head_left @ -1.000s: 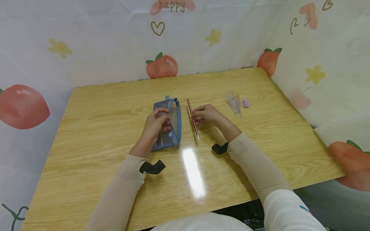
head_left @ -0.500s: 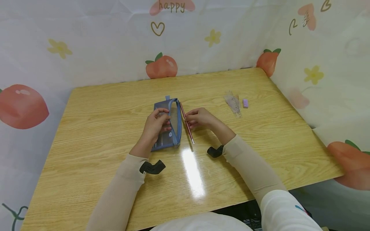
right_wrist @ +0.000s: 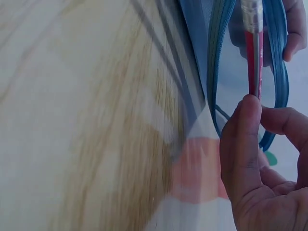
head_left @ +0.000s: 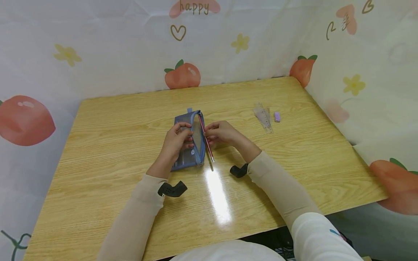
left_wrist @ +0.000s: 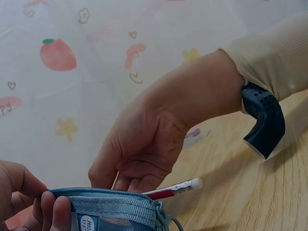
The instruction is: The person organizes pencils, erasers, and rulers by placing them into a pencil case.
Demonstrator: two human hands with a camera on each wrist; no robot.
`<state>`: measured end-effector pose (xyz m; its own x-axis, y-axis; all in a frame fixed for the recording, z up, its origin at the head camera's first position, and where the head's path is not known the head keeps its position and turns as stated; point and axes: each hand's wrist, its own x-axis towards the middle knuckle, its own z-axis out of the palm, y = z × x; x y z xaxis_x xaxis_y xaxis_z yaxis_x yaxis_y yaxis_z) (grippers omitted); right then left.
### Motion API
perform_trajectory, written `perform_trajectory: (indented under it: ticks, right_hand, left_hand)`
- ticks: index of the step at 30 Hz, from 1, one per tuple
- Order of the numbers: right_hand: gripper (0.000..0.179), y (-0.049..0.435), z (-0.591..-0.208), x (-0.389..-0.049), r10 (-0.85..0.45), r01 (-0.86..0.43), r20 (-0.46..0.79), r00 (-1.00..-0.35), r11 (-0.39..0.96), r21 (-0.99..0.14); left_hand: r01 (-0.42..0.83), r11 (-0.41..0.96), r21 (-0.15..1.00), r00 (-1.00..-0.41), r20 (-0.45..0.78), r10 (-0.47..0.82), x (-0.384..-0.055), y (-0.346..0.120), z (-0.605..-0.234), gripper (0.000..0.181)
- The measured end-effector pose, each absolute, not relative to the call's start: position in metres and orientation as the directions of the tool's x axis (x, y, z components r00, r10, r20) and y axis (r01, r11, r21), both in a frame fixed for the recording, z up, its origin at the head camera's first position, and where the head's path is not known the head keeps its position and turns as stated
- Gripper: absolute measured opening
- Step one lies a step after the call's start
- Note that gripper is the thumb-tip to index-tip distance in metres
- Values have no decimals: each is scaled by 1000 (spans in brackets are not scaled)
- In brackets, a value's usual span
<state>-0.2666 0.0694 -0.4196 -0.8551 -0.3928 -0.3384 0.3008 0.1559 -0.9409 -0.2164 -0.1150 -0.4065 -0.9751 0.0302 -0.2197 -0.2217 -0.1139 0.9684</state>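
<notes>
A blue see-through zip pencil case (head_left: 188,158) lies on the table with its zipped mouth spread toward the right. My left hand (head_left: 175,142) holds the near side of that mouth, thumb and fingers on its edge, as the left wrist view also shows. Between thumb and fingers my right hand (head_left: 223,132) pinches a red pencil (right_wrist: 255,62) with a white eraser end. The pencil slants along the case's opening, its far end at the mouth and its eraser end sticking out toward me. How deep the far end reaches is hard to tell.
To the right lie clear plastic rulers (head_left: 263,117), overlapping, and a small purple eraser (head_left: 277,116). The wooden table (head_left: 114,137) meets a printed white sheet (head_left: 130,54) at the back and sides. A black camera mount (head_left: 172,189) sits at my left wrist.
My right hand has moved left with the pencil, from beside the case to its open mouth. The left hand stays on the case's edge.
</notes>
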Motion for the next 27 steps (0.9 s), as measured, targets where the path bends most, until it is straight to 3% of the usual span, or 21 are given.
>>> perform_trajectory:
  ticks: [27]
  right_hand:
    - [29, 42, -408, -262, -312, 244, -290, -905, 178, -953]
  left_hand:
    - [-230, -86, 969, -973, -228, 37, -215, -114, -408, 26]
